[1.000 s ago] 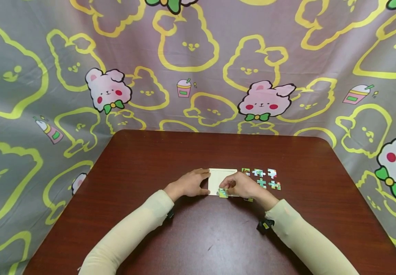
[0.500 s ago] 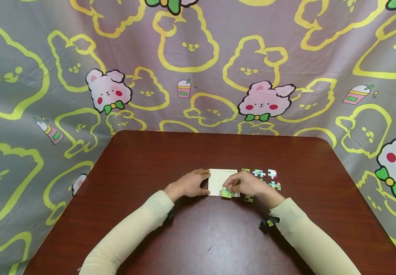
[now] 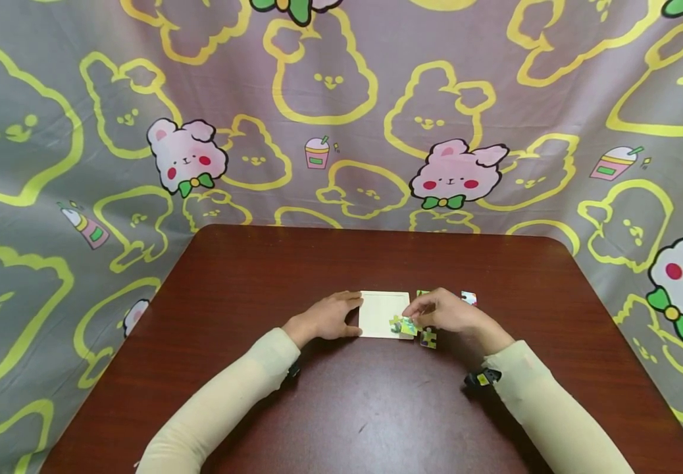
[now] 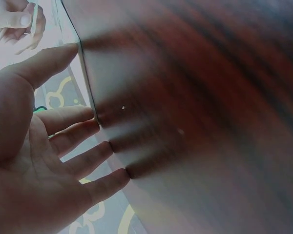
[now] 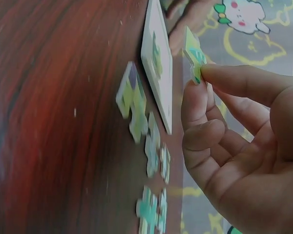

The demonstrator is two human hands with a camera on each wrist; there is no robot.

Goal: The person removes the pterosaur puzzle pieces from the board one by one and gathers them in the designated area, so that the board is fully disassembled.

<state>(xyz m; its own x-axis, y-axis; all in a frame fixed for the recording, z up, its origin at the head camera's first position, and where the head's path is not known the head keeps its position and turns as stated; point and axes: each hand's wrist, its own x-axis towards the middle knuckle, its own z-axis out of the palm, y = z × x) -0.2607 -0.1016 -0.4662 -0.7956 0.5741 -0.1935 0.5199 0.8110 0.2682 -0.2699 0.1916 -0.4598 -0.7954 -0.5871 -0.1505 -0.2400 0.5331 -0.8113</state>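
A pale wooden puzzle tray (image 3: 371, 316) lies on the table. My left hand (image 3: 329, 316) rests at its left side, fingers spread and fairly straight, with thumb and fingertips touching the edge. My right hand (image 3: 448, 311) pinches a yellow-green jigsaw piece (image 5: 193, 51) between thumb and index finger, above the tray's near right corner. Under it, another greenish jigsaw piece (image 5: 156, 61) lies on the tray. Just off the tray's right side is a loose green and purple piece (image 3: 428, 338). The right hand hides part of the loose pieces in the head view.
More loose jigsaw pieces lie right of the tray, among them a white and red one (image 3: 468, 298) and a teal one (image 5: 146, 209). The dark red-brown table (image 3: 294, 263) ends at a patterned cloth (image 3: 365, 145) behind it.
My right hand has moved right across the tray with the pinched piece, from the tray's near middle toward its near right corner. The left hand stays at the left edge.
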